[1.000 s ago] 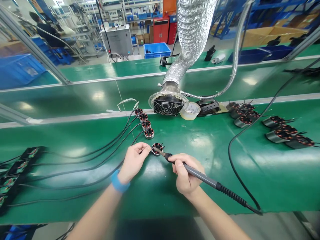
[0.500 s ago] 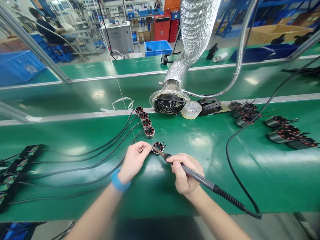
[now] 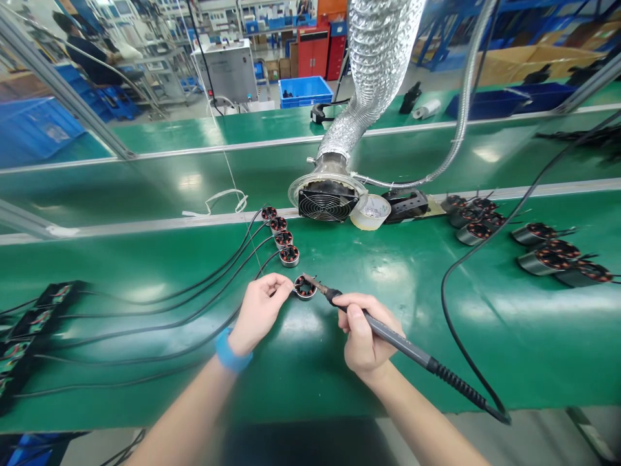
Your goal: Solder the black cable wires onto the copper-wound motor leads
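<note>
My right hand (image 3: 369, 333) is wrapped round the grey handle of a soldering iron (image 3: 402, 346), whose tip points left over a round motor part (image 3: 305, 288) with a dark centre. My left hand (image 3: 264, 307), with a blue band at the wrist, is pinched at the left edge of that part; what lies between the fingertips is too small to name. Behind it, several similar motor parts (image 3: 290, 255) stand in a row, with black cables (image 3: 194, 318) running left to a black holder of circuit boards (image 3: 36, 330).
A fan (image 3: 326, 206) under a silver duct (image 3: 383, 58) hangs behind the motor parts, beside a roll of tape (image 3: 371, 212). More motors (image 3: 543, 261) stand at the right, near the iron's cord (image 3: 449, 310). A person (image 3: 90, 55) sits at the back left.
My right hand and the soldering iron have moved slightly right, and the tip has shifted from the left side of the motor part towards its upper right. My left hand has barely moved.
</note>
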`<state>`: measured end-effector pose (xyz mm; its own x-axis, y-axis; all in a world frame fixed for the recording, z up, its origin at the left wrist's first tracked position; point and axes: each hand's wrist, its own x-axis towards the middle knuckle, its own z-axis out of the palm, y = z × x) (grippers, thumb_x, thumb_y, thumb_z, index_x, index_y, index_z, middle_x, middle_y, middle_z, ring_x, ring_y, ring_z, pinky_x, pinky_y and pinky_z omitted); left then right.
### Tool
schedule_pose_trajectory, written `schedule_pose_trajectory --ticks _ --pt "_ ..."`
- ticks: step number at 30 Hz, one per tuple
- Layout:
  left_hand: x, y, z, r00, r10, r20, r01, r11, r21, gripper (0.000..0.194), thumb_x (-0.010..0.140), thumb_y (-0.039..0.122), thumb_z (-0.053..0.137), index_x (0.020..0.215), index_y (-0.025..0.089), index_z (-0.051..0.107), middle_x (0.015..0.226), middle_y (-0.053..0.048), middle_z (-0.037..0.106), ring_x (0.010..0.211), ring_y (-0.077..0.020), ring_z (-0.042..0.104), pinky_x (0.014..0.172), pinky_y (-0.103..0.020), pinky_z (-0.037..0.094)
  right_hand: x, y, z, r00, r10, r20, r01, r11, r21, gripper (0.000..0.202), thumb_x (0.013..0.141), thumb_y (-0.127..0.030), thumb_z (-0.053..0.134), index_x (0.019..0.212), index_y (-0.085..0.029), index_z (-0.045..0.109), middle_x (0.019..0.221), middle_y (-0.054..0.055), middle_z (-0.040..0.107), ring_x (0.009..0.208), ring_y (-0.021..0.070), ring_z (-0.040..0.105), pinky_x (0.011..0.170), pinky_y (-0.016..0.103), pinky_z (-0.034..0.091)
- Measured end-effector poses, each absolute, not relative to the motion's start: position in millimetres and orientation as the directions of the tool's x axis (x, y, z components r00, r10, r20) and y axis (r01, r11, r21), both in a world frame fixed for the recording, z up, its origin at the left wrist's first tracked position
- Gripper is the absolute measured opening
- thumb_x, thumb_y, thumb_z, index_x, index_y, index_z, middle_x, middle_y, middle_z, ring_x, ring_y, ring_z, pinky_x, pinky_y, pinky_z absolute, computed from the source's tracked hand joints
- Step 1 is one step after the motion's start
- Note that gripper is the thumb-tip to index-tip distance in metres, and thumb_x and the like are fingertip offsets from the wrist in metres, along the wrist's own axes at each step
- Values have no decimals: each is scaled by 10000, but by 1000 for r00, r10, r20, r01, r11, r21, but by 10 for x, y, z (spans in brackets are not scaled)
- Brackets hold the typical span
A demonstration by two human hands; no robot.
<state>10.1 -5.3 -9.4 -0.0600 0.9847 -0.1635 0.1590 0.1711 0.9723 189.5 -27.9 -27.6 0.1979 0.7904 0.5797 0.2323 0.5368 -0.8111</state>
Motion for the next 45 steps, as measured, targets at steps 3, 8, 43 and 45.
schedule_pose_trajectory --ticks 3,8,43,45 --pt "98 -51 -113 -61 986 -154 156 162 974 209 831 350 670 787 145 675 773 -32 678 752 -161 601 723 -257 448 1886 -269 -275 204 807 554 248 505 -827 212 950 -247 506 916 -224 714 627 1 620 540 169 626 538 318 530" --pt "99 -46 -117 -61 987 -148 149 155 977 216 828 356 677 793 143 680 776 -34 680 760 -163 608 728 -260 457 1840 -207 -215 196 839 508 300 441 -846 207 973 -233 486 1047 -229 679 767 19 644 652 167 645 664 335 560" --pt "-10 -124 -79 -13 998 55 246 -50 968 209 875 362 676 813 182 760 786 -16 577 666 -117 557 595 -242 436 1587 -68 -262 -122 842 525 258 538 -802 467 922 -96 540 1346 -281 475 1215 81 546 1064 184 654 996 383 531" --pt "-18 -132 -61 -9 997 71 274 -66 959 207 874 356 676 805 181 762 784 -17 583 679 -118 563 610 -240 444 1572 -51 -249 -141 815 562 241 579 -779 451 938 -81 518 1338 -286 484 1210 77 535 1011 164 668 971 362 546"
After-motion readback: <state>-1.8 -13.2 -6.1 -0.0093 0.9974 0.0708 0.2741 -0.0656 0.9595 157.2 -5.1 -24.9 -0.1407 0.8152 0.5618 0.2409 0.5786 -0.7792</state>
